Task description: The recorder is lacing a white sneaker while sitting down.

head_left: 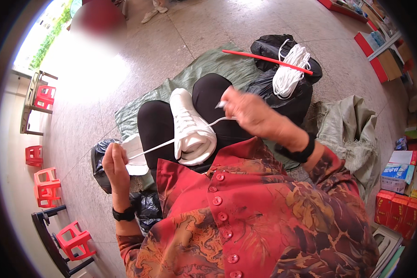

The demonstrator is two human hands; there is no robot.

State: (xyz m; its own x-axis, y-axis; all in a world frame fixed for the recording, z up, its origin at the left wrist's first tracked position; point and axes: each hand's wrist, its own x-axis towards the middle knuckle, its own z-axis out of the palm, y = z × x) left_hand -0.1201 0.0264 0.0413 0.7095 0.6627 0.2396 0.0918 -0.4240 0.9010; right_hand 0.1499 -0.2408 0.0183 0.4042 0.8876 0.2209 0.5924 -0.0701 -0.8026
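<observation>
The white shoe (186, 121) rests between the person's black-clad knees, toe pointing to twelve o'clock and the opening at six. Rows of lacing already cross its front, so the threading looks well advanced, perhaps near the top, though the uppermost eyelets are too small to tell. What appears left is the finishing: two runs of the white lace (158, 147) come out loose on opposite sides, and no knot or bow shows. At eight o'clock from the shoe, the left hand (115, 162) pinches one run and holds it straight. At two o'clock, the right hand (252, 111) is blurred, its fingers curled with something pale at the tips; whether it grips the other run, which passes close under it, cannot be told. Beyond that hand, also toward two o'clock, a hank of white cord (289, 72) sits on black plastic bags (269, 45), a red stick (252, 56) across it. By the left knee, at eight o'clock, lies what seems a second white shoe (135, 150), its lacing unclear.
</observation>
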